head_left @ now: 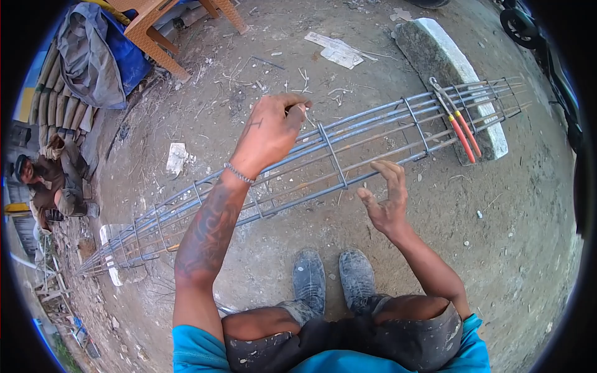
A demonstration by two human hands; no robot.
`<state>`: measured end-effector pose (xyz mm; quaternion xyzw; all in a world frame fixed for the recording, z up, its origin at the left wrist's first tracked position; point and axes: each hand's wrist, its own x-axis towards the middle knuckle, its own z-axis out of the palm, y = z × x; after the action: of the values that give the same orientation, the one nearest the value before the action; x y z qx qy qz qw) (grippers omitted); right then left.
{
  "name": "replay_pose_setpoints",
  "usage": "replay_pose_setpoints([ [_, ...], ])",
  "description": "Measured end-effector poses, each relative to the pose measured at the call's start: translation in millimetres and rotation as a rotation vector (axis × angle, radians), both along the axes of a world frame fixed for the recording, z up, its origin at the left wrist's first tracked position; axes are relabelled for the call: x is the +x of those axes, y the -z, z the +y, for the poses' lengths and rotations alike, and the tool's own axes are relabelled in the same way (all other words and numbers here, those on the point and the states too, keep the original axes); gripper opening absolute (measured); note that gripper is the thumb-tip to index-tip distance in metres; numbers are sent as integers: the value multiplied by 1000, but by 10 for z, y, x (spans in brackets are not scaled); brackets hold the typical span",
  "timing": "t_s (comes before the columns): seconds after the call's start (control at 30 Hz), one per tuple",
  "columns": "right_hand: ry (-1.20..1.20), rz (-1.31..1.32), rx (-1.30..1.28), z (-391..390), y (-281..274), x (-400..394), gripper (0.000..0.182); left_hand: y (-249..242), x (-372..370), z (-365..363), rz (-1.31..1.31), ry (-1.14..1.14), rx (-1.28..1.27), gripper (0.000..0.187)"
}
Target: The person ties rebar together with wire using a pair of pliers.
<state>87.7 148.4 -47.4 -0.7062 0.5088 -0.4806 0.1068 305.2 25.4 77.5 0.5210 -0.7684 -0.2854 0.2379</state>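
A long cage of steel bars (373,127) with square ties lies slantwise before me, from lower left to upper right. Over its far side is my left hand (273,127), with thumb and forefinger curled towards each other near a tie; whether a thin wire is between them is too small to tell. My right hand (388,199) is at the cage's near side, thumb and fingers apart, holding nothing. Red-and-yellow-handled pincers (459,127) rest on the cage towards its right end.
A concrete block (435,46) supports the cage's right end, and a white block (111,255) its left. A plastic chair (152,31) stands at the upper left. Another person (46,183) sits at the far left beside stacked sacks (53,112). Paper scraps (341,51) litter the ground.
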Motion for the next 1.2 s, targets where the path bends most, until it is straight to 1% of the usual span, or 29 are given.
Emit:
replay_pose_setpoints([
  [0.03, 13, -184, 90, 39, -87, -10, 45, -198, -80, 226, 55, 20, 82, 27],
  [0.07, 15, -189, 95, 68, -230, 18, 45, -234, -153, 410, 173, 98, 168, 26],
  [0.1, -86, -411, 192, 87, -411, 69, 40, -231, -240, 578, 294, 174, 250, 25],
  [0.13, -189, -629, 289, 107, -558, 81, 36, -166, -333, 733, 382, 194, 421, 25],
  [0.17, -190, -627, 290, 138, -668, 55, 36, -78, -411, 859, 470, 213, 591, 26],
  [0.2, -199, -607, 399, 177, -762, 33, 33, 0, -459, 953, 472, 214, 591, 26],
  [0.23, -208, -586, 507, 213, -804, 22, 31, 81, -493, 1031, 553, 196, 738, 27],
  [0.27, -209, -585, 505, 241, -750, 10, 31, 157, -500, 1078, 632, 178, 883, 28],
  [0.33, -241, -818, 615, 292, -546, -30, 27, 320, -470, 1108, 593, 240, 933, 30],
  [0.37, -231, -815, 613, 301, -510, -65, 27, 404, -470, 1124, 560, 299, 985, 31],
  [0.4, -152, -856, 647, 300, -486, -107, 27, 488, -470, 1141, 562, 310, 988, 31],
  [0.43, -72, -897, 679, 301, -465, -144, 27, 554, -469, 1153, 549, 355, 826, 33],
  [0.47, -61, -898, 675, 308, -445, -159, 27, 608, -466, 1166, 534, 399, 665, 36],
  [0.5, -61, -958, 694, 315, -426, -153, 26, 584, -471, 1173, 531, 409, 669, 36],
  [0.57, -65, -1019, 712, 335, -392, -162, 26, 515, -467, 1190, 359, 414, 395, 38],
  [0.6, -41, -1004, 677, 342, -377, -187, 26, 524, -451, 1206, 358, 413, 392, 38],
  [0.67, -24, -989, 643, 356, -363, -238, 26, 604, -397, 1286, 75, 614, 299, 36],
  [0.7, 2, -1036, 724, 376, -356, -269, 26, 681, -383, 1386, 74, 609, 301, 36],
  [0.73, 28, -1084, 808, 403, -345, -290, 26, 787, -384, 1534, 135, 676, 390, 35],
  [0.8, 21, -1024, 891, 495, -140, -297, 26, 952, -415, 1788, 195, 734, 479, 35],
  [0.83, 23, -959, 970, 533, -52, -283, 26, 1018, -453, 1907, 179, 682, 506, 34],
  [0.9, 14, -943, 978, 563, -14, -192, 25, 1209, -488, 2018, 173, 628, 533, 33],
  [0.97, 5, -929, 973, 535, 14, -138, 23, 1417, -501, 2023, 51, 564, 553, 25],
  [1.0, 64, -988, 853, 518, 39, -120, 24, 1421, -511, 2024, 47, 569, 551, 25],
  [1.03, 121, -1043, 727, 496, 55, -107, 24, 1426, -527, 2012, 274, 273, 907, 24],
  [1.07, 126, -1044, 718, 491, 61, -82, 24, 1432, -549, 2003, 499, -51, 1242, 25],
  [1.1, 154, -1083, 673, 498, 68, -50, 24, 1379, -585, 2009, 496, -43, 1241, 25],
  [1.17, 185, -1120, 634, 511, 117, -1, 23, 1273, -642, 2084, 814, -315, 1415, 28],
  [1.2, 207, -1212, 702, 512, 156, 17, 24, 1305, -647, 2121, 817, -318, 1418, 28],
])
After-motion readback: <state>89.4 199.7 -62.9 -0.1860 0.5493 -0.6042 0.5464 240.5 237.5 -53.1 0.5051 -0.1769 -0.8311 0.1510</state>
